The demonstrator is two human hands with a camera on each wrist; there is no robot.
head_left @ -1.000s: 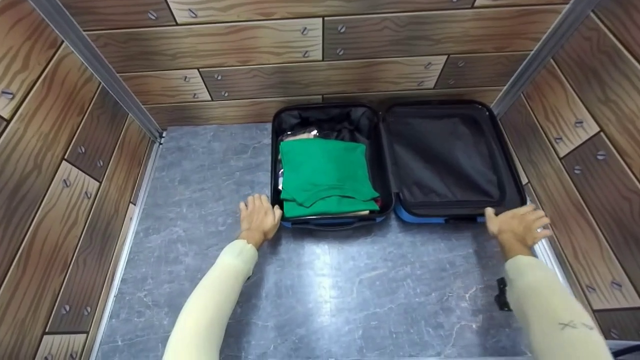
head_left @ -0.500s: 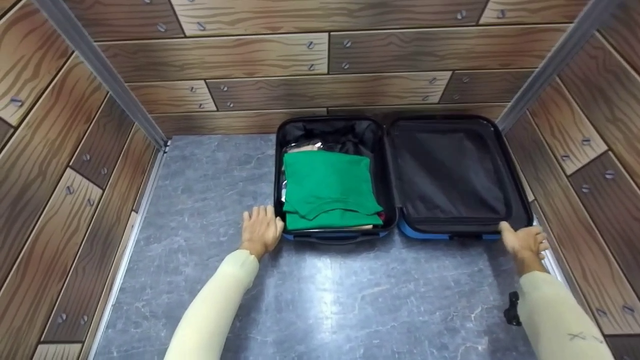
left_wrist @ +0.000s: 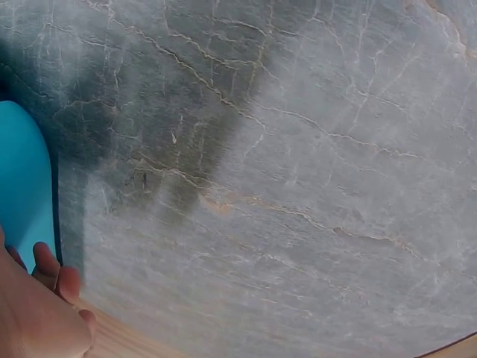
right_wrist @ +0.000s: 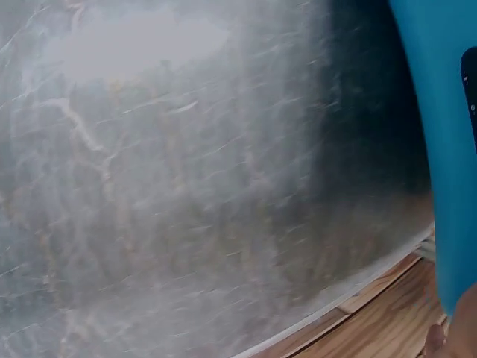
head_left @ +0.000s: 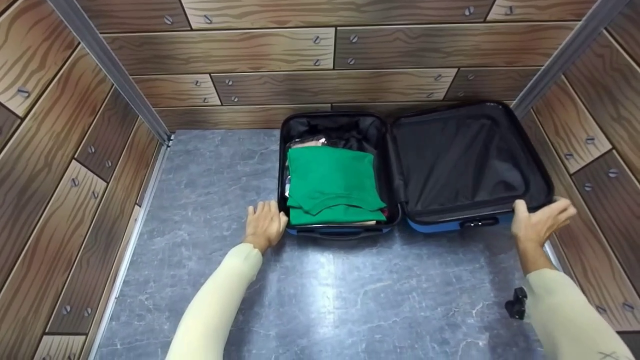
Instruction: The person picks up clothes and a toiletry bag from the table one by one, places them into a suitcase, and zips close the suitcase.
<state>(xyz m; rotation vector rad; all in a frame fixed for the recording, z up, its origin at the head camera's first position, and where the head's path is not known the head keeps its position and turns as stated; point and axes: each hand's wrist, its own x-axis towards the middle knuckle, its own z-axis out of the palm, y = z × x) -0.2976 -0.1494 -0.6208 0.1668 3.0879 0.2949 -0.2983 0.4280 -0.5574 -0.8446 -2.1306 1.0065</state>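
Note:
An open suitcase lies on the floor, its black-lined base [head_left: 367, 131] at left and its lid [head_left: 460, 165] at right. A folded green garment [head_left: 332, 175] fills much of the base. My left hand [head_left: 265, 225], fingers extended, rests against the base's near left corner; the left wrist view shows that hand [left_wrist: 41, 313] beside the blue shell [left_wrist: 22, 179]. At the lid's near right corner, my right hand [head_left: 540, 222] grips the edge, thumb at the front and fingers round the outer side. The lid's right side tilts up from the floor.
Wood-patterned panels [head_left: 270, 87] enclose the back and both sides, with the right panel [head_left: 595, 220] close beside the lid. Grey marbled floor [head_left: 375, 300] stretches in front of the suitcase. A small black device [head_left: 517, 302] sits at my right wrist.
My right hand has moved onto the lid's near right corner, and the lid's right side has risen from lying flat. The left hand stays at the base's corner.

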